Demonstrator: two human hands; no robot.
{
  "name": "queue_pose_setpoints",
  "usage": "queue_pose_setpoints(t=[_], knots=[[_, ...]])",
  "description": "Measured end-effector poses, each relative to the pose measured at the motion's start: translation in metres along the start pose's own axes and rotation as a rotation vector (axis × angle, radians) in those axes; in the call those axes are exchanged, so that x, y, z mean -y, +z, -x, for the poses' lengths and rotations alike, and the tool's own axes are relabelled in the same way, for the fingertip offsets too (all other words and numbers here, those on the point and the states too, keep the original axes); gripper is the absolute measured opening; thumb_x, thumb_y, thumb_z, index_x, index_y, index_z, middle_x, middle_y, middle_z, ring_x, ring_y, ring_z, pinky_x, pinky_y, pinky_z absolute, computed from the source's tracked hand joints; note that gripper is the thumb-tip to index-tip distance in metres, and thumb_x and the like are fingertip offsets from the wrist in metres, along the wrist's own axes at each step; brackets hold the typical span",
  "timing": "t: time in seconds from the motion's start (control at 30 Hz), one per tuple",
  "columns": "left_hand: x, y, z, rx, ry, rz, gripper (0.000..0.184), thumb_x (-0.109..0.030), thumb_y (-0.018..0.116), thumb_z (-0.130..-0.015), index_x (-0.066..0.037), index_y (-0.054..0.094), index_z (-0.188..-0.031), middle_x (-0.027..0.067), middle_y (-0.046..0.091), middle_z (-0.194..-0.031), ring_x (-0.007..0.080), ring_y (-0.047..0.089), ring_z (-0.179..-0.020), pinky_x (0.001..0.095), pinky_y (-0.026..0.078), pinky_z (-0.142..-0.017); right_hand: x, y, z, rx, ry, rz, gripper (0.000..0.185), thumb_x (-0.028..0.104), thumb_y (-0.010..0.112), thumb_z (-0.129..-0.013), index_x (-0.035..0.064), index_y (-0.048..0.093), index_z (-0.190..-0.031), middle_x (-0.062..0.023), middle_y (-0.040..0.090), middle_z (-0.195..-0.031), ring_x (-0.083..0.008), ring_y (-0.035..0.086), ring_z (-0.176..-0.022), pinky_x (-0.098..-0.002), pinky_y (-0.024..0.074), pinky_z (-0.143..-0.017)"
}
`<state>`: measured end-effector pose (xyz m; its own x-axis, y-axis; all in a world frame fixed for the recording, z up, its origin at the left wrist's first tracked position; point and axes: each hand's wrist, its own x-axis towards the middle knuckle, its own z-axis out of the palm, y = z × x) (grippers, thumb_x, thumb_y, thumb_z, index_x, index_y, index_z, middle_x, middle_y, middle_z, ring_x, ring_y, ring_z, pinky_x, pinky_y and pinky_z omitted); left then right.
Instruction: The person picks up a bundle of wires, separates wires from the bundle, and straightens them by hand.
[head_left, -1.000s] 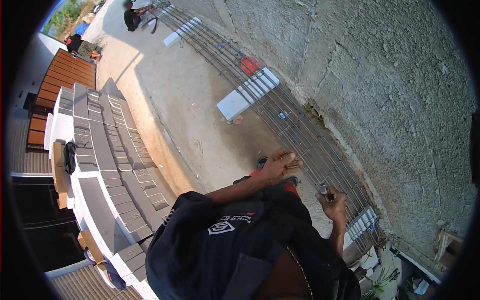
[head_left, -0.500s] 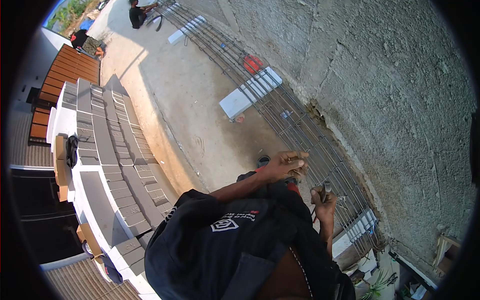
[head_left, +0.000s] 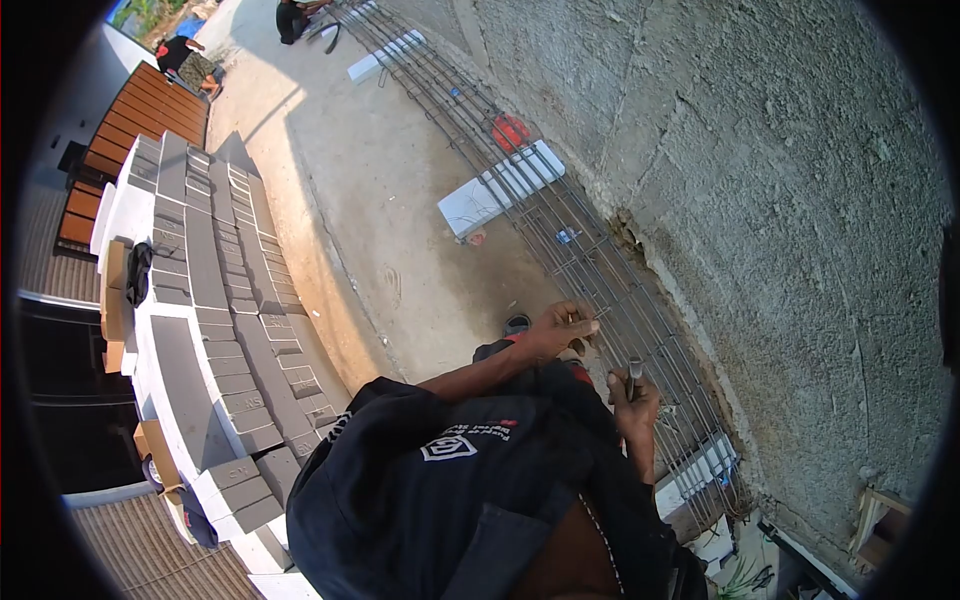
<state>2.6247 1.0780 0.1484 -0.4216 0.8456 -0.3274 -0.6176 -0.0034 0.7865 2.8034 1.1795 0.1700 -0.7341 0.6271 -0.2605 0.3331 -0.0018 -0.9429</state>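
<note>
A long cage of thin steel reinforcing bars (head_left: 590,265) runs diagonally along the rough wall, resting across white blocks. My left hand (head_left: 563,330) is at the near side of the bars, fingers curled and thumb pressed in; whatever lies between them is too small to make out. Lower and to the right, my right hand (head_left: 635,405) is closed around a metal-headed hand tool (head_left: 635,370), its shiny head pointing up past the fingers. The tool's lower part is hidden by the hand.
White blocks (head_left: 470,205) prop the bars above the concrete floor (head_left: 370,190). A red object (head_left: 510,132) lies by the bars. Grey blocks (head_left: 210,270) are stacked at left. The rough wall (head_left: 780,200) rises at right. Two people (head_left: 185,62) are at the far end.
Both hands have shifted slightly left in view, and the left fingers have curled in from a more outstretched pose. The tool in my right hand now points more upright. The view has turned slightly.
</note>
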Motion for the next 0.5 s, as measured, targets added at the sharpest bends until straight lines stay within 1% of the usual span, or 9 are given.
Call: queue_pose_setpoints(t=[0.07, 0.13, 0.27, 0.33, 0.37, 0.47, 0.5], knots=[[0.003, 0.009, 0.002, 0.020, 0.016, 0.021, 0.016, -0.018, 0.062, -0.084, -0.008, 0.055, -0.093, 0.0009, 0.059, -0.078, 0.0090, 0.059, -0.070, 0.0218, 0.048, -0.054, 0.001, -0.004, 0.004, 0.005, -0.027, 0.037, 0.010, 0.008, 0.064, -0.079, -0.0011, 0.062, -0.083, -0.0008, 0.056, -0.060, -0.0070, 0.050, -0.050, -0.0227, 0.0390, -0.046], [0.004, 0.020, 0.003, 0.036, 0.050, 0.033, 0.016, -0.017, 0.062, -0.084, -0.007, 0.055, -0.094, 0.0004, 0.058, -0.076, 0.0088, 0.059, -0.070, 0.0222, 0.048, -0.055, -0.004, -0.008, 0.009, -0.028, -0.034, 0.002, 0.009, 0.007, 0.064, -0.079, -0.0013, 0.062, -0.082, -0.0007, 0.055, -0.060, -0.0071, 0.050, -0.050, -0.0226, 0.0388, -0.046], [0.024, 0.023, 0.000, 0.114, 0.035, -0.026, 0.020, -0.016, 0.061, -0.085, -0.006, 0.053, -0.101, 0.0041, 0.061, -0.083, 0.0093, 0.060, -0.072, 0.0236, 0.049, -0.057, -0.009, -0.019, 0.015, -0.040, 0.012, -0.080, 0.008, 0.006, 0.063, -0.079, -0.0015, 0.062, -0.080, -0.0006, 0.054, -0.059, -0.0071, 0.049, -0.050, -0.0226, 0.0387, -0.046], [0.014, 0.031, 0.006, 0.146, 0.007, -0.095, 0.024, -0.016, 0.059, -0.086, -0.006, 0.051, -0.106, 0.0065, 0.062, -0.088, 0.0102, 0.060, -0.074, 0.0241, 0.049, -0.058, -0.015, -0.026, 0.018, -0.019, 0.005, -0.096, 0.006, 0.006, 0.062, -0.080, 0.0003, 0.061, -0.080, 0.0013, 0.053, -0.058, -0.0050, 0.048, -0.050, -0.0208, 0.0361, -0.046], [0.013, 0.033, 0.006, 0.172, 0.008, -0.076, 0.025, -0.016, 0.058, -0.086, -0.006, 0.050, -0.108, 0.0074, 0.062, -0.090, 0.0107, 0.060, -0.075, 0.0242, 0.049, -0.059, -0.017, -0.028, 0.019, -0.010, 0.001, -0.106, 0.005, 0.006, 0.062, -0.081, 0.0013, 0.060, -0.080, 0.0022, 0.053, -0.057, -0.0039, 0.047, -0.050, -0.0199, 0.0348, -0.046], [0.012, 0.038, 0.012, 0.246, -0.017, -0.021, 0.028, -0.016, 0.056, -0.088, -0.005, 0.048, -0.112, 0.0093, 0.063, -0.093, 0.0121, 0.060, -0.077, 0.0248, 0.050, -0.062, -0.024, -0.033, 0.021, 0.037, -0.006, -0.132, 0.006, 0.007, 0.063, -0.080, 0.0012, 0.061, -0.081, 0.0021, 0.053, -0.058, -0.0040, 0.046, -0.051, -0.0199, 0.0352, -0.047], [0.010, 0.039, 0.012, 0.276, -0.033, -0.006, 0.029, -0.015, 0.055, -0.088, -0.005, 0.047, -0.113, 0.0093, 0.063, -0.092, 0.0124, 0.060, -0.078, 0.0250, 0.050, -0.062, -0.021, -0.032, 0.023, 0.012, 0.005, -0.125, 0.006, 0.007, 0.063, -0.080, 0.0013, 0.061, -0.081, 0.0022, 0.053, -0.059, -0.0040, 0.046, -0.051, -0.0200, 0.0352, -0.048]])
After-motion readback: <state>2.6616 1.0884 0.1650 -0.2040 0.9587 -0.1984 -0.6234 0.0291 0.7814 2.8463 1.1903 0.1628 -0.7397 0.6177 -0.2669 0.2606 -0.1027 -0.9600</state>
